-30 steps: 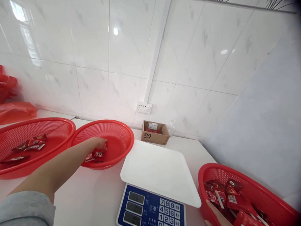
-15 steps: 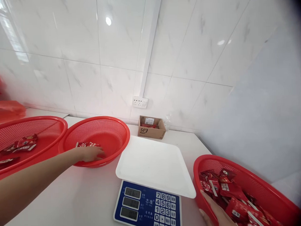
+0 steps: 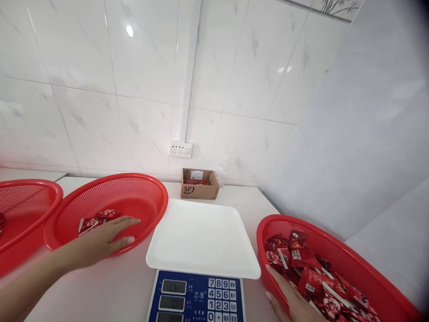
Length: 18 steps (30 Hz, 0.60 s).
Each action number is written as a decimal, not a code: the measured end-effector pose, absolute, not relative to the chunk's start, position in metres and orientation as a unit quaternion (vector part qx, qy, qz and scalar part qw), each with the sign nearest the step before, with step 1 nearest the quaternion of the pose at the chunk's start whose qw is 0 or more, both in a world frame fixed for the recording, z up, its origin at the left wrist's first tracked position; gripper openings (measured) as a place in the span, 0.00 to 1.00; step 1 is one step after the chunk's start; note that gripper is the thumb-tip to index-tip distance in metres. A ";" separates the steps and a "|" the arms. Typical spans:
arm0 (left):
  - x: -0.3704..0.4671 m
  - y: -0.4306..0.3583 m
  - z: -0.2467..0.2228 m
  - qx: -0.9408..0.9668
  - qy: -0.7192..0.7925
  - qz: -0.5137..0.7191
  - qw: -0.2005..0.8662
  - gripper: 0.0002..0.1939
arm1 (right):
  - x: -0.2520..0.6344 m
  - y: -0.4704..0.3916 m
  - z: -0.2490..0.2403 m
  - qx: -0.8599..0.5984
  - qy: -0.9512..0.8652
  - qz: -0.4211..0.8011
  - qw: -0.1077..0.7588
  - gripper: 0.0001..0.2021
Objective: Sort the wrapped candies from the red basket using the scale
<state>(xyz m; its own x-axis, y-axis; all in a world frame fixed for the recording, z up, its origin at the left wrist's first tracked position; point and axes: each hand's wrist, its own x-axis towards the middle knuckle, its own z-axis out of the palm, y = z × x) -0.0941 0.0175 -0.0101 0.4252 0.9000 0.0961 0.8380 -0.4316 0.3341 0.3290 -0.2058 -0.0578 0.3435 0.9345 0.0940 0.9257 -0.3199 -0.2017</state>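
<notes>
My left hand (image 3: 113,236) is over the near rim of the middle red basket (image 3: 138,182), fingers stretched out and thumb apart, with nothing in it. Beyond its wrist, a few small red packets (image 3: 93,222) lie in that basket. At the lower right, my right hand (image 3: 293,301) pinches the near rim of another red basket (image 3: 330,239), which holds a heap of red packets (image 3: 307,258). Between the two baskets stands a scale with a bare white pan (image 3: 203,236) and a blue keypad panel (image 3: 196,298).
A third red basket (image 3: 25,184) with a few packets is at the left edge. Behind the scale, a small cardboard box (image 3: 200,192) sits by the tiled wall, below a socket (image 3: 181,149). Clear crumpled plastic (image 3: 221,175) is beside the box.
My left hand has come up out of the middle basket to its near rim, and its fingers have spread. The view has swung right. My right hand stays on its basket's rim.
</notes>
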 end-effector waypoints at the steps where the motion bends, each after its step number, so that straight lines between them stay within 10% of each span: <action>1: -0.091 0.008 -0.015 0.847 0.501 0.123 0.129 0.21 | 0.329 -0.206 -0.058 -0.811 -0.573 0.020 0.116 0.24; 13: -0.062 0.031 -0.038 0.847 0.511 0.101 -0.105 0.30 | 0.318 -0.202 -0.049 -0.831 -0.545 0.048 0.102 0.25; 18: -0.039 0.023 -0.046 0.798 0.515 0.294 -0.105 0.21 | 0.309 -0.204 -0.037 -0.830 -0.530 0.084 0.148 0.25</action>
